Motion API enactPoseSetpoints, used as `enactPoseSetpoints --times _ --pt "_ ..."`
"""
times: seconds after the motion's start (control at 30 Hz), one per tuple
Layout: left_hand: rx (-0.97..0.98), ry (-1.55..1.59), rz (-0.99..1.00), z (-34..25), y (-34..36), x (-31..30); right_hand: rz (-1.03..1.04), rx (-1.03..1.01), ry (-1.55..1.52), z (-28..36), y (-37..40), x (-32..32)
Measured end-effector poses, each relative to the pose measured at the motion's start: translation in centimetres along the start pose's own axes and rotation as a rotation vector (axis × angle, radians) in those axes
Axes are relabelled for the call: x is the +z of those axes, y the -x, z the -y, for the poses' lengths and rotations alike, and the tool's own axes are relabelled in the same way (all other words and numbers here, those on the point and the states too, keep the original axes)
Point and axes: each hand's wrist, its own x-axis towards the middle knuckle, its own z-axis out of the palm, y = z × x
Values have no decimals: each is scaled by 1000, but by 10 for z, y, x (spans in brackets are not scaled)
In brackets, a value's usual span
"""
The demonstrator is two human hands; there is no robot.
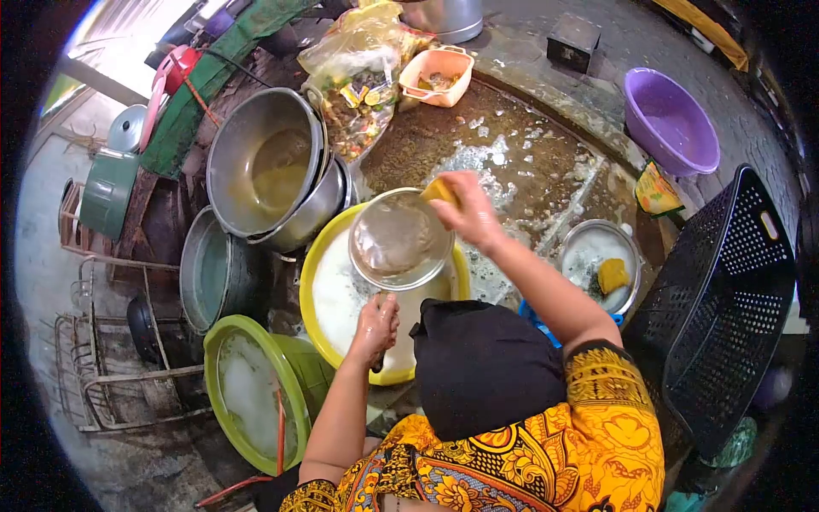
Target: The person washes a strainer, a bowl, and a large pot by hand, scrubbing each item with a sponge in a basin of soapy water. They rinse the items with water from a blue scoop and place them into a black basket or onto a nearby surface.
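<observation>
Pan [399, 239], gripped by left hand [375, 328]: metal, dull grey, wet sheen. Sponge [439, 189], in right hand [467, 213]: yellow foam, matt. Basin [304, 297] under the grips: yellow plastic, glossy. Pots [235, 145] left of the grips: brushed metal, scuffed. Basket [725, 290] to the right: black plastic, perforated, matt.
</observation>
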Motion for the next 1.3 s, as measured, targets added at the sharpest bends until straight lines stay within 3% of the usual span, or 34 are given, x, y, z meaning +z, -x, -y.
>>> enactPoseSetpoints --times 0.07,0.13,0.17,0.23,0.27,0.37,0.43,0.47,0.6,0.67,0.7,0.77,0.93,1.0,1.03,1.07,1.1,1.17,1.2,1.27,1.3 --pt "-2 60 22 -7 0 7 -64 -95 85 5 -18 34" --pt "-3 28 -39 -9 -6 2 -94 -330 335 8 -31 51" --pt "31 13 -37 -13 -5 -2 -98 -326 331 8 -37 57" --pt "62 -23 -26 -13 -8 -7 -8 -513 368 6 -41 64" --pt "55 -32 -21 -13 -7 -6 -13 -502 370 8 -42 68" --pt "26 -89 -25 -15 -9 2 73 -830 390 22 -47 66" --pt "289 -268 -6 -9 -13 6 159 -951 370 36 -44 72" --pt "288 -271 1 -9 -16 7 198 -999 354 40 -45 71" --pt "128 -70 -36 -11 -14 7 -32 -731 574 13 -49 59" --pt "85 -8 -50 -12 -11 9 42 -436 368 -3 -48 48" --pt "88 -5 -56 -12 -10 9 45 -442 364 -11 -39 46" --pt "115 59 -108 -12 -12 8 -7 -95 272 -26 -13 47" --pt "165 17 -89 -4 -21 -1 -68 64 118 -39 19 56" --pt "129 -83 -69 6 -23 2 -51 -30 210 -36 1 45" --pt "54 -74 -32 7 -19 5 -29 -172 255 -32 -8 42" --pt "46 -78 -29 15 -21 3 -30 -163 255 -22 -13 40" --pt "266 -213 -2 14 -21 3 57 -282 233 -11 -20 40" --pt "18 -177 -33 -4 -9 8 224 -569 253 0 -26 50" --pt "18 -176 -34 -3 -10 9 306 -735 293 7 -22 59" --pt "203 -317 2 0 -13 10 479 -840 264 27 -4 81" --pt "134 -230 -4 -3 -9 14 600 -911 235 41 0 79"
